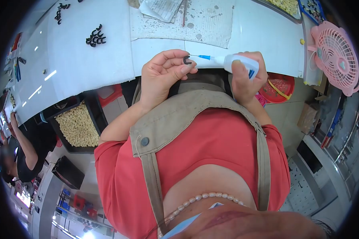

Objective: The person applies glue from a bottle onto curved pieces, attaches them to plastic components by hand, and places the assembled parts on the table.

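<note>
My left hand [163, 73] pinches a small black C-shaped piece [186, 60] between thumb and fingers, just over the table's front edge. In my right hand [249, 75] is a white squeeze bottle [243, 63], tilted sideways, with the thumb pressed on its side. From its nozzle a blue-hubbed dispensing needle [204, 57] points left, its thin tip right at the top of the black piece. A pile of similar black curved pieces [95, 38] lies on the white table [111, 59] to the left.
More black pieces [59, 15] lie farther back. A stained board [207, 24] bears papers [161, 8]. At right stand a pink fan [336, 57] and a tray of yellowish bits [285, 6]. Below the table are a black bin [101, 115] of pale pieces and a red basin [281, 85]. Another person [26, 155] works at left.
</note>
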`<state>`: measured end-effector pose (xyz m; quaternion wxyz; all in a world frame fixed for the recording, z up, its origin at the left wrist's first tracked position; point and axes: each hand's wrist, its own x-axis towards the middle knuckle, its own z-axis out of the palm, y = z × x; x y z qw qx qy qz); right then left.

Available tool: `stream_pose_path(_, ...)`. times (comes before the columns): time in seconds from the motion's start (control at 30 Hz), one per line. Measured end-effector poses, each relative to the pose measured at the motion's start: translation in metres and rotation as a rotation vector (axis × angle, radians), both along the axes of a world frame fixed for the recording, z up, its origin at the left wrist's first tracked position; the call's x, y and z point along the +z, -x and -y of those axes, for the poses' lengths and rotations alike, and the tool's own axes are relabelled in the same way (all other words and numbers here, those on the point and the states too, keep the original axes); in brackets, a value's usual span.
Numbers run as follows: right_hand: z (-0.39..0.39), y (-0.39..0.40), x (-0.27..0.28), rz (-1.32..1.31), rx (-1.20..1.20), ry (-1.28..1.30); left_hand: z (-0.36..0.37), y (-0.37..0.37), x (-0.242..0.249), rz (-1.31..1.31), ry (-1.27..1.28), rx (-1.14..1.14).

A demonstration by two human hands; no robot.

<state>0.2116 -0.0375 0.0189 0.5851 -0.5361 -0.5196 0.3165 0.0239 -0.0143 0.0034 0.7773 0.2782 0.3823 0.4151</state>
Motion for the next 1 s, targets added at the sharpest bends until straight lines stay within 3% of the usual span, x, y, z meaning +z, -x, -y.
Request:
stream_pose_path(0.1,0.001,0.0,0.005,0.203,0.072,-0.137,0.001,0.001,0.002,-0.002,0.028,0.012)
stream_pose_path(0.4,-0.003,0.008,0.012,0.283,0.144,-0.154,0.001,0.006,0.002,0.014,0.051,0.013)
stream_pose_path(1.0,0.0,0.005,0.01,0.199,0.104,-0.131,0.001,0.001,0.004,-0.012,0.045,0.014)
